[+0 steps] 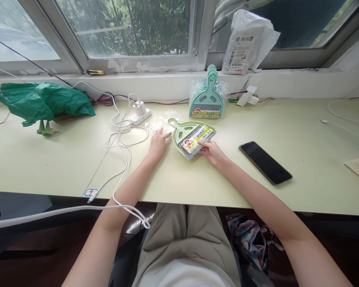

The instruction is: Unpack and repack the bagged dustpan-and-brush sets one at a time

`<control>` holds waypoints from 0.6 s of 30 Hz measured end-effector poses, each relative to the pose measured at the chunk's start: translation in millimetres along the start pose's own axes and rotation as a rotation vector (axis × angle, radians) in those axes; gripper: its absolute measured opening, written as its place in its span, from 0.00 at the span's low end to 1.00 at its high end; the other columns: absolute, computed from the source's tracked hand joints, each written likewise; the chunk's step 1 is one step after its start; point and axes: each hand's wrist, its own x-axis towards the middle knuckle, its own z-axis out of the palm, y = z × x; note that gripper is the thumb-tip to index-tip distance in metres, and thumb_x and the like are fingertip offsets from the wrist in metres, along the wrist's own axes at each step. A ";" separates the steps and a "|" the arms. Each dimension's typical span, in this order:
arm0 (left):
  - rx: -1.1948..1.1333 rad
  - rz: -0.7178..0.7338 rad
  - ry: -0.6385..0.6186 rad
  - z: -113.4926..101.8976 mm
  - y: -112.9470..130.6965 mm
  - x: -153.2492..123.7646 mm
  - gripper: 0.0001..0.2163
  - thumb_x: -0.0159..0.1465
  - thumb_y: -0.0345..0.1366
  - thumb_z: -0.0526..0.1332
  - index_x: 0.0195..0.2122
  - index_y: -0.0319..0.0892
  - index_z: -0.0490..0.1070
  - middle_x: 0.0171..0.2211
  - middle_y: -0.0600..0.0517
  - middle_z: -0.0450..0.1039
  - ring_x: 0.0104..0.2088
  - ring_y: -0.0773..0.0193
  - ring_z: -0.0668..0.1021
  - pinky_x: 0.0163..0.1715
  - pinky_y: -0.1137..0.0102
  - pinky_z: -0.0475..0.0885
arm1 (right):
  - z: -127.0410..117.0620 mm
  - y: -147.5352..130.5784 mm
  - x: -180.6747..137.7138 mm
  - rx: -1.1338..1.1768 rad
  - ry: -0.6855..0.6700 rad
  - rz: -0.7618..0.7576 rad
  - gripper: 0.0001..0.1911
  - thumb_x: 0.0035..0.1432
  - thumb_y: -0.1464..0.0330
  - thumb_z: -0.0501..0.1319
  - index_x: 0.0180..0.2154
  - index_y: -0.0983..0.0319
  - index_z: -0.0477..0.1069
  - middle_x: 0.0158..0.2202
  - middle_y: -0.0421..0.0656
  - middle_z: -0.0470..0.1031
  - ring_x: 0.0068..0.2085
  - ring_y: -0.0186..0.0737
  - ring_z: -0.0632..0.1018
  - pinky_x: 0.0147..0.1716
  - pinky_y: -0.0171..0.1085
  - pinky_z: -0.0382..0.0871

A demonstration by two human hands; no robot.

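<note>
My right hand [212, 152] grips the lower right edge of a light green mini dustpan and brush set [183, 131], thumb on top of its printed label [196, 138] and fingers underneath. The dustpan's handle points away to the upper left, and grey bristles show around the label. To the left, my left hand [159, 143] rests on a crumpled clear plastic bag [159, 126], its index finger and thumb apart. Behind stands an upright stack of similar dustpan sets [208, 95] in clear wrap, the front one blue-green.
White cables [119, 139] tangle left of my hands, by a charger on a power strip [140, 116]. A phone [265, 162] lies to the right. Further out are a green plastic bag [43, 99], a screwdriver [95, 72] on the sill and a white wrapped package [242, 48].
</note>
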 end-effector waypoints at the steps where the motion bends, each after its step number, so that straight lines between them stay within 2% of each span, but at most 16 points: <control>1: 0.001 -0.025 0.021 -1.1 -1.4 0.4 0.29 0.61 0.21 0.47 0.61 0.49 0.67 0.68 0.46 0.53 0.67 0.45 0.59 0.61 0.50 0.60 | 0.0 -0.3 -0.2 -0.003 0.001 0.004 0.05 0.57 0.77 0.60 0.35 0.64 0.73 0.34 0.44 0.82 0.31 0.36 0.81 0.32 0.35 0.79; 7: -0.026 -0.156 0.138 -10.0 -7.8 2.5 0.32 0.59 0.19 0.46 0.63 0.49 0.63 0.65 0.45 0.58 0.62 0.48 0.67 0.57 0.53 0.66 | 2.8 -3.4 -4.7 -0.072 -0.051 0.053 0.06 0.57 0.77 0.60 0.37 0.65 0.73 0.35 0.46 0.82 0.32 0.37 0.81 0.32 0.36 0.79; 13: -0.113 -0.139 0.275 -14.2 -7.5 2.4 0.38 0.58 0.18 0.45 0.69 0.55 0.48 0.63 0.47 0.63 0.56 0.52 0.74 0.53 0.56 0.70 | 6.0 -5.0 -7.0 -0.100 -0.062 0.095 0.06 0.57 0.78 0.59 0.37 0.66 0.74 0.34 0.46 0.82 0.32 0.37 0.81 0.32 0.35 0.79; 15: -0.156 -0.114 0.317 -12.5 -5.9 2.4 0.37 0.59 0.18 0.45 0.69 0.53 0.48 0.61 0.49 0.66 0.54 0.55 0.75 0.53 0.58 0.71 | 5.5 -4.6 -5.9 -0.080 -0.036 0.086 0.06 0.58 0.78 0.59 0.36 0.66 0.74 0.34 0.46 0.82 0.31 0.36 0.81 0.32 0.34 0.79; 18: -0.190 -0.028 0.317 -7.7 -0.1 1.4 0.34 0.60 0.19 0.44 0.67 0.48 0.54 0.59 0.48 0.68 0.54 0.57 0.75 0.54 0.60 0.70 | 3.8 -3.7 -3.8 -0.032 0.005 0.055 0.05 0.58 0.77 0.59 0.36 0.65 0.73 0.35 0.45 0.82 0.32 0.35 0.81 0.34 0.35 0.79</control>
